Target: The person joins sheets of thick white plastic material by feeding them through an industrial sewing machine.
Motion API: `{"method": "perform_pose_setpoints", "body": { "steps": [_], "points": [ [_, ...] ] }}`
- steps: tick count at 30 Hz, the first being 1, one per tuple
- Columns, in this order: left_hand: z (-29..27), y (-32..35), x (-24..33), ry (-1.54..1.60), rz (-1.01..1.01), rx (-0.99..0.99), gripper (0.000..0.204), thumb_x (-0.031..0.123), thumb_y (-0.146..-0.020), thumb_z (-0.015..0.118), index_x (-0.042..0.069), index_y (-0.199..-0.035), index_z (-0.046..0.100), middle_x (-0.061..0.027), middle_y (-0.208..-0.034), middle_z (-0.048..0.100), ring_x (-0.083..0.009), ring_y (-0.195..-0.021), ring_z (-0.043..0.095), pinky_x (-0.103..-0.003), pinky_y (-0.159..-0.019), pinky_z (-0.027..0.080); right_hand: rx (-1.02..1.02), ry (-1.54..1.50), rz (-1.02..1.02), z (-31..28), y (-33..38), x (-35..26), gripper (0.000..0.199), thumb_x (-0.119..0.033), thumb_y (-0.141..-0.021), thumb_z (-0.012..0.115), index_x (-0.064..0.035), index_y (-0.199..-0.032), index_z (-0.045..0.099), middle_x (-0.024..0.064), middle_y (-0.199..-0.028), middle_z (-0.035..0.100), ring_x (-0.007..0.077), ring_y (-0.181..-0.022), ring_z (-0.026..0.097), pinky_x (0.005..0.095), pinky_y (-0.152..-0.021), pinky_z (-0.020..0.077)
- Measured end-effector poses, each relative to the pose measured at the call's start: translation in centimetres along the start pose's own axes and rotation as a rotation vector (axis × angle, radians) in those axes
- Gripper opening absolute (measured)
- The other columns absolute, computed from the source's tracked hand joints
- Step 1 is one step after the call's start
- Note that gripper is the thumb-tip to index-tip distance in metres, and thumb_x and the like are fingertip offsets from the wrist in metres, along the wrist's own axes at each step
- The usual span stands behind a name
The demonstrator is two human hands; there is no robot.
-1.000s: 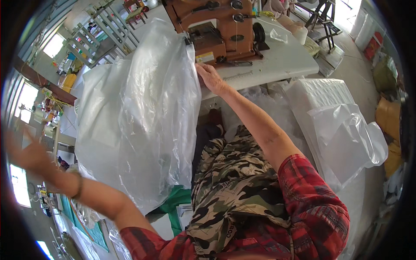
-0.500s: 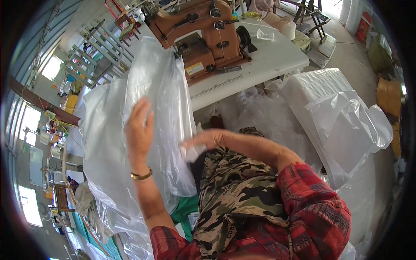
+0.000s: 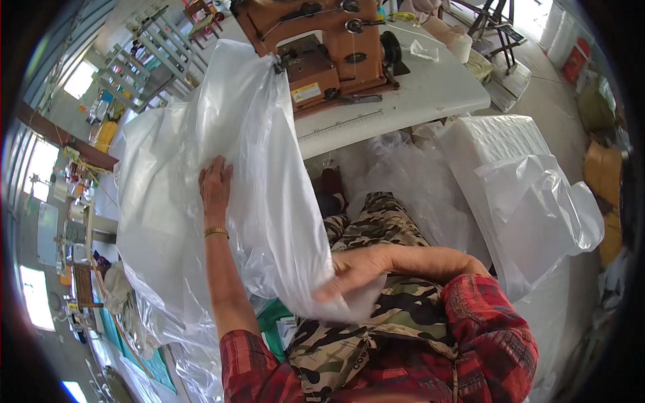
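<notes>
A large sheet of whitish translucent plastic (image 3: 161, 195) hangs over the left side of the table, one upper corner at the sewing machine (image 3: 336, 60). My left hand (image 3: 216, 188) lies on the sheet, fingers stretched out along its surface. Over my lap, my right hand (image 3: 359, 269) has the sheet's right edge between thumb and fingers; it is somewhat blurred by motion. The brown sewing machine stands on the pale tabletop (image 3: 416, 91), a printed ruler scale along its front edge.
A stack of folded plastic sheets (image 3: 500, 144) stands to the right, a loose sheet draped over it. Crumpled clear plastic (image 3: 410, 174) lies under the table. Grey metal racks (image 3: 148, 60) stand far left, and a folding stool (image 3: 494, 33) far right.
My right hand has moved toward my body and slightly right, drawing the sheet's edge over my lap. My left hand has come down flat on the sheet.
</notes>
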State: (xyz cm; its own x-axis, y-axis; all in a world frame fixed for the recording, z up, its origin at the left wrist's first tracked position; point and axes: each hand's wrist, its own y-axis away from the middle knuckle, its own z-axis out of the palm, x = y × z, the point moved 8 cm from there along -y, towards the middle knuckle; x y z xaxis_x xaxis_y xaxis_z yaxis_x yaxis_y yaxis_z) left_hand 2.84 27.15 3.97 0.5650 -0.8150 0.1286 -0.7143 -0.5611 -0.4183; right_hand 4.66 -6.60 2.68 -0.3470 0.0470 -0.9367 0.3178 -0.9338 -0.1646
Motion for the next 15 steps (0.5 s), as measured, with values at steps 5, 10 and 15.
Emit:
{"method": "perform_pose_setpoints", "body": {
  "steps": [5,10,15],
  "points": [
    [-0.2,-0.3,-0.1,0.022,0.02,0.011,0.034,0.021,-0.092,0.06,0.006,-0.123,0.056,-0.0106,-0.124,0.062,-0.0276,-0.113,0.057,-0.044,-0.106,0.034,0.257,0.157,0.275,-7.7,2.6,8.1,0.034,-0.029,-0.092,0.062,0.0003,-0.108,0.067,0.0057,-0.093,0.069,0.0179,-0.087,0.062,0.0328,-0.081,0.0498],
    [-1.2,-0.3,0.4,0.129,0.006,-0.013,0.034,0.022,-0.092,0.06,0.004,-0.121,0.058,-0.0115,-0.124,0.062,-0.0285,-0.114,0.057,-0.044,-0.106,0.035,0.189,0.999,0.251,-13.7,6.4,8.6,0.037,-0.037,-0.087,0.062,0.0001,-0.088,0.064,0.017,-0.08,0.064,0.0381,-0.079,0.062,0.0418,-0.071,0.0499],
    [-5.3,2.5,5.2,0.279,0.024,0.15,0.035,0.023,-0.09,0.063,0.003,-0.119,0.059,-0.0153,-0.121,0.062,-0.0326,-0.112,0.056,-0.044,-0.1,0.039,0.741,1.324,-0.11,-14.0,5.0,-5.4,0.02,-0.024,-0.089,0.063,-0.0049,-0.095,0.064,0.0163,-0.083,0.064,0.0341,-0.077,0.064,0.0414,-0.068,0.0497]
  ]
}}
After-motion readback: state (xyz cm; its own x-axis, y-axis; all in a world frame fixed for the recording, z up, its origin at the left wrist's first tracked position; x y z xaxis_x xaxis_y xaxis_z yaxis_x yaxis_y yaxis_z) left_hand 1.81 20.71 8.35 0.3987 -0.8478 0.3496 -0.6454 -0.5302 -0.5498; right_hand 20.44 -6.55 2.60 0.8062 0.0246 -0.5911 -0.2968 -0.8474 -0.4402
